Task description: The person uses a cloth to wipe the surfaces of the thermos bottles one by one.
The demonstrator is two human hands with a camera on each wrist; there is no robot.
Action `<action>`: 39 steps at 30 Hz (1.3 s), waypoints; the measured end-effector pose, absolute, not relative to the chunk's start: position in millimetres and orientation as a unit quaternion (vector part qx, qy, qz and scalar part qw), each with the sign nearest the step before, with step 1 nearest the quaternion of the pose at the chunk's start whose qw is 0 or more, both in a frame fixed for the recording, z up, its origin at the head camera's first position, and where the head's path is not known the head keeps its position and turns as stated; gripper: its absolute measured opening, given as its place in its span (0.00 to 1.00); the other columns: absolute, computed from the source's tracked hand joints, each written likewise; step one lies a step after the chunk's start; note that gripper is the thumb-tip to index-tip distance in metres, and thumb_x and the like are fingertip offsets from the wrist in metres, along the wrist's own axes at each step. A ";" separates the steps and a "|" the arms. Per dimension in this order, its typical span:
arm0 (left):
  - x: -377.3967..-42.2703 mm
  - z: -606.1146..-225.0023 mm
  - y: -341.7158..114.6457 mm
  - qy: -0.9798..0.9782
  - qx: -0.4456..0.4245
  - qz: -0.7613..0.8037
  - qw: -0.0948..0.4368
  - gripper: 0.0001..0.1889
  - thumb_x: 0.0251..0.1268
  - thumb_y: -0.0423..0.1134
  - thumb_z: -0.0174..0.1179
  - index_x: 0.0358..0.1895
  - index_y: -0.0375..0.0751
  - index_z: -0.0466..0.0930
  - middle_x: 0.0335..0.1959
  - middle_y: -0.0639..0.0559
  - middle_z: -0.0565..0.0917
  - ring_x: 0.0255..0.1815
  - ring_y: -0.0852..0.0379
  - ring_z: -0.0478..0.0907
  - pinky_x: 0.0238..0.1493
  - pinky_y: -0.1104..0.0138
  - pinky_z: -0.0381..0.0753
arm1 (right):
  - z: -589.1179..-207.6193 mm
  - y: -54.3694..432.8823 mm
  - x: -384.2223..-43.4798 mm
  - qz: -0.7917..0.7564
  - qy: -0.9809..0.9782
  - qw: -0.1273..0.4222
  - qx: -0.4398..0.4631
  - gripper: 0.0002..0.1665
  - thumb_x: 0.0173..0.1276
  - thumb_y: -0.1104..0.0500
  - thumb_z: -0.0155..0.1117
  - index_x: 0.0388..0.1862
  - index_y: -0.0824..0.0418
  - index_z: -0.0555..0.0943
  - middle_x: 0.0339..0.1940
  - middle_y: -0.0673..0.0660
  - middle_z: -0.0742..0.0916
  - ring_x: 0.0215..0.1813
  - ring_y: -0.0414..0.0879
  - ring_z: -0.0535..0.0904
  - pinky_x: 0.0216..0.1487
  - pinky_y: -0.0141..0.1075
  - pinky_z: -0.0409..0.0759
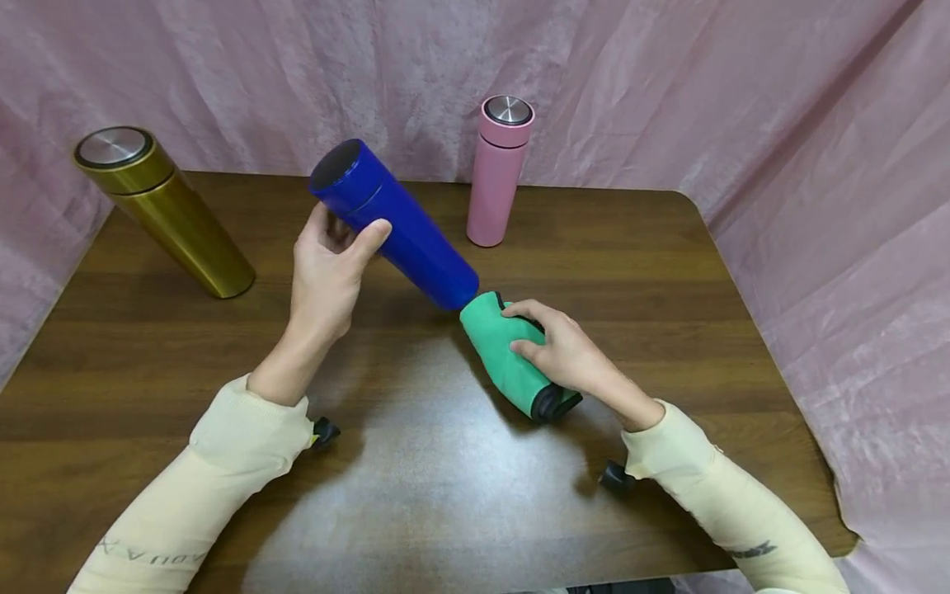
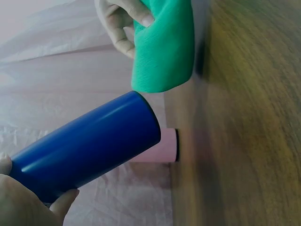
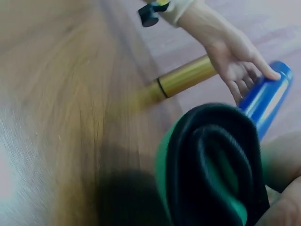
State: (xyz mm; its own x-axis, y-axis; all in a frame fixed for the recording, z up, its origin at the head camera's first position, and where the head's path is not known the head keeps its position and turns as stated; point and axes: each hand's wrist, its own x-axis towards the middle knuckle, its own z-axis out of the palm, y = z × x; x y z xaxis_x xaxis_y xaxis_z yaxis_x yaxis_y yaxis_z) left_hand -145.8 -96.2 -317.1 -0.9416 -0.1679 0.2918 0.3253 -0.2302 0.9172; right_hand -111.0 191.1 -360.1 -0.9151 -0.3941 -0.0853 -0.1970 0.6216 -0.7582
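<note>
My left hand (image 1: 326,272) grips a blue thermos bottle (image 1: 404,227) near its lid, thumb on top. The bottle is tilted, its base pointing down and right toward a green fabric bottle sleeve (image 1: 505,355). With thumb and fingers, my right hand (image 1: 560,346) holds the sleeve, whose black-trimmed end faces me. In the left wrist view the base of the blue thermos bottle (image 2: 89,143) lies just short of the green sleeve (image 2: 164,47). Seen from the right wrist, the black-edged sleeve end (image 3: 211,165) is folded partly flat.
A gold thermos bottle (image 1: 174,219) stands upright at the back left of the wooden table (image 1: 401,511). Behind the sleeve, a pink thermos bottle (image 1: 499,177) stands near the back edge. Pink curtains (image 1: 609,74) hang around the table's back and sides.
</note>
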 end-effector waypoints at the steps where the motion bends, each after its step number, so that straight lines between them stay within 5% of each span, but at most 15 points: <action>1: -145.0 -315.0 -96.9 -0.586 -0.062 -0.792 0.159 0.25 0.68 0.30 0.68 0.66 0.36 0.73 0.56 0.40 0.82 0.57 0.48 0.81 0.61 0.62 0.81 | -360.3 193.3 -110.1 -0.430 0.882 0.119 -0.151 0.26 0.73 0.67 0.67 0.68 0.60 0.77 0.69 0.60 0.79 0.69 0.55 0.75 0.68 0.51 0.73; 10: -139.4 -300.8 -104.3 -0.502 -0.040 -0.847 0.172 0.22 0.68 0.29 0.68 0.62 0.33 0.73 0.52 0.37 0.81 0.49 0.46 0.85 0.49 0.61 0.88 | -359.0 189.3 -91.1 -0.682 0.724 0.105 -0.005 0.26 0.72 0.72 0.63 0.66 0.64 0.68 0.56 0.62 0.81 0.53 0.49 0.80 0.46 0.36 0.84; 20: -134.6 -300.0 -105.5 -0.468 0.006 -0.871 0.152 0.23 0.71 0.36 0.67 0.63 0.34 0.72 0.53 0.42 0.78 0.57 0.48 0.79 0.58 0.50 0.82 | -364.1 157.8 -79.4 -0.819 0.573 0.003 -0.032 0.27 0.66 0.83 0.55 0.55 0.60 0.66 0.52 0.58 0.79 0.54 0.47 0.77 0.53 0.34 0.81; 26: -131.7 -302.4 -103.0 -0.473 0.029 -0.874 0.111 0.22 0.72 0.41 0.67 0.61 0.34 0.74 0.52 0.43 0.80 0.49 0.50 0.82 0.51 0.57 0.84 | -368.7 146.4 -86.0 -0.820 0.564 -0.054 -0.077 0.27 0.63 0.84 0.57 0.53 0.60 0.68 0.52 0.56 0.79 0.56 0.47 0.75 0.56 0.33 0.78; 39: -128.8 -298.2 -100.5 -0.472 0.026 -0.877 0.084 0.24 0.72 0.42 0.67 0.64 0.34 0.73 0.55 0.42 0.82 0.54 0.49 0.83 0.56 0.55 0.84 | -366.0 150.6 -120.9 -0.796 0.585 -0.138 -0.066 0.24 0.62 0.83 0.57 0.50 0.61 0.72 0.47 0.56 0.79 0.51 0.47 0.76 0.52 0.33 0.78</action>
State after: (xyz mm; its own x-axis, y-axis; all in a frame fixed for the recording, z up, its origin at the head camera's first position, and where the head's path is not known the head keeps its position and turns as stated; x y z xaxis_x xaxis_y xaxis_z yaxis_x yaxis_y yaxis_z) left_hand -128.8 -100.5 -298.2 -0.9845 -0.1719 0.0341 0.1232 -0.5403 0.8324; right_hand -120.9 150.6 -366.0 -0.9531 0.1427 0.2670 -0.2974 -0.2762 -0.9139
